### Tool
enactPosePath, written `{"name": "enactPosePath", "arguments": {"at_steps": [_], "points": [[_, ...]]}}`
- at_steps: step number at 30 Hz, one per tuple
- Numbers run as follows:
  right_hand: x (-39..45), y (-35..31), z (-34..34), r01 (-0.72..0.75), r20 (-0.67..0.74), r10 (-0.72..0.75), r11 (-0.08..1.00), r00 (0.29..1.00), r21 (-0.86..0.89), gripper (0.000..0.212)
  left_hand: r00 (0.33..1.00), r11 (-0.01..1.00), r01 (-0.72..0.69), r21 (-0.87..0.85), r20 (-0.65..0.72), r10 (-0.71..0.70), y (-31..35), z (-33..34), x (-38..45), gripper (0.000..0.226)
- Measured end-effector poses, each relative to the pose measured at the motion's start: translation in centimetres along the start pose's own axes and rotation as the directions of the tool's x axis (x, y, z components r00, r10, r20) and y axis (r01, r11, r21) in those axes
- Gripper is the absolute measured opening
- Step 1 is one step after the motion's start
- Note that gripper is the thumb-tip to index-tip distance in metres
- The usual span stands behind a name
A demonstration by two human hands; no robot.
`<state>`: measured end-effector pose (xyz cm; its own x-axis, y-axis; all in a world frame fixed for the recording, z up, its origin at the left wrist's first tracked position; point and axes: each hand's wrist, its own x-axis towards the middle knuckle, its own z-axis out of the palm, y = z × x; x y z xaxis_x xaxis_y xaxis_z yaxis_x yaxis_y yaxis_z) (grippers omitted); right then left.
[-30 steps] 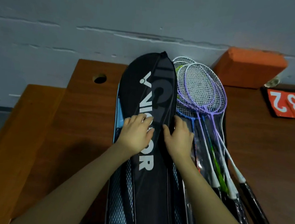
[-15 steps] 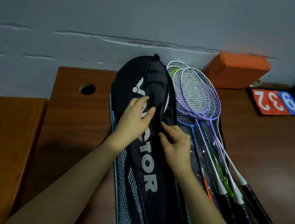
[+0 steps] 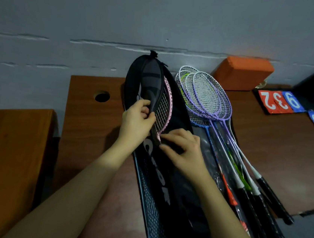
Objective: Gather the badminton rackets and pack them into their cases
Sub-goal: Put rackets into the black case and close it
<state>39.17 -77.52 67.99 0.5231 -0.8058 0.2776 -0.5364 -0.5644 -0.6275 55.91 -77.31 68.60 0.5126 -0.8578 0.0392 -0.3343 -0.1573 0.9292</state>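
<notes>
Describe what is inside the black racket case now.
A pink-framed racket head shows inside the black racket case, where the left hand lifts the flap. Its handle and anything deeper are covered by fabric.

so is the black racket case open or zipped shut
Open: the left hand grips the black racket case's lifted flap, exposing a pink-framed racket inside.

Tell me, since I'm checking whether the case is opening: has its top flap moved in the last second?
Yes. The left hand has peeled the black case flap up and leftward off the case, exposing a pink racket inside.
</notes>
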Motion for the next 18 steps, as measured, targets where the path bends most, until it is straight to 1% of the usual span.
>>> {"name": "enactPosePath", "arguments": {"at_steps": [2,4,6,8,12,15,18], "points": [[0.1,-0.2,-0.4,-0.024,-0.082,0.025,1.0,0.996,0.013,0.037,1.0,0.998,0.024,-0.054,0.01,-0.023,-0.7,-1.2,-1.2,0.034],[0.7,-0.1,-0.4,-0.066,-0.169,0.06,0.997,0.984,-0.031,0.046,0.999,0.996,0.035,-0.079,0.039,-0.032,-1.2,-2.3,-2.8,0.034],[1.3,-0.1,-0.2,-0.132,-0.214,0.118,0.99,0.97,-0.05,0.052,0.998,0.995,0.046,-0.093,0.056,-0.041,-1.5,-2.9,-4.6,0.035],[1.8,-0.1,0.2,-0.153,-0.193,0.143,0.988,0.971,-0.035,0.049,0.998,0.992,0.052,-0.112,0.049,-0.047,-1.5,-3.1,-6.1,0.035],[1.4,-0.6,0.4,-0.063,-0.16,0.081,0.992,0.984,0.11,0.031,0.999,0.993,0.052,-0.11,0.009,-0.051,-1.2,-2.9,-7.6,0.037],[1.0,-1.2,0.2,0.031,-0.129,-0.015,0.991,0.992,0.127,0.03,0.999,0.997,-0.009,-0.079,-0.052,0.005,-0.5,-2.6,-7.9,0.044],[0.6,-1.6,0.0,0.056,-0.122,-0.034,0.981,0.992,0.184,0.03,0.992,0.998,-0.013,-0.068,-0.13,0.004,0.7,-2.6,-7.0,0.05]]}}
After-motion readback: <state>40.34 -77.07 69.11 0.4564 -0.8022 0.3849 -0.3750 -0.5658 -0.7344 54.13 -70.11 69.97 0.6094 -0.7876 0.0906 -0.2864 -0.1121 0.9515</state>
